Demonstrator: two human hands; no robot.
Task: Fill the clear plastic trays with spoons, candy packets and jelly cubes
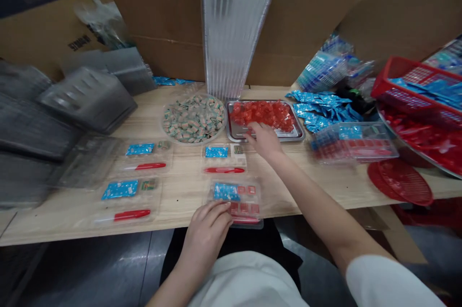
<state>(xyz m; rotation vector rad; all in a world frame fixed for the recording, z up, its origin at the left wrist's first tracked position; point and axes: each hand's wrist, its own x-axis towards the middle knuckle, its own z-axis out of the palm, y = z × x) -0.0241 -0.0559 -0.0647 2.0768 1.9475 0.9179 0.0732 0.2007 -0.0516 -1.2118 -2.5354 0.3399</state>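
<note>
Squares (244, 208) sit in the middle near tray (246, 198); three trays (220, 161) lack them. Left hand (209, 225) there, right hand (266, 141) apart at red pieces (265, 113), grips unclear.

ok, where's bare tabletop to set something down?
Bare tabletop: between left clear trays and middle clear trays; also between right forearm and red round basket. Crowded: back row, where round dish, metal tray and blue packets sit nearly edge to edge.

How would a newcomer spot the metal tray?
Find the tall clear plastic stack at the wooden table's back. The metal tray lies just in front and right of it, under the right hand. Unlike the neighbouring round dish, it is rectangular and holds red pieces.
</note>
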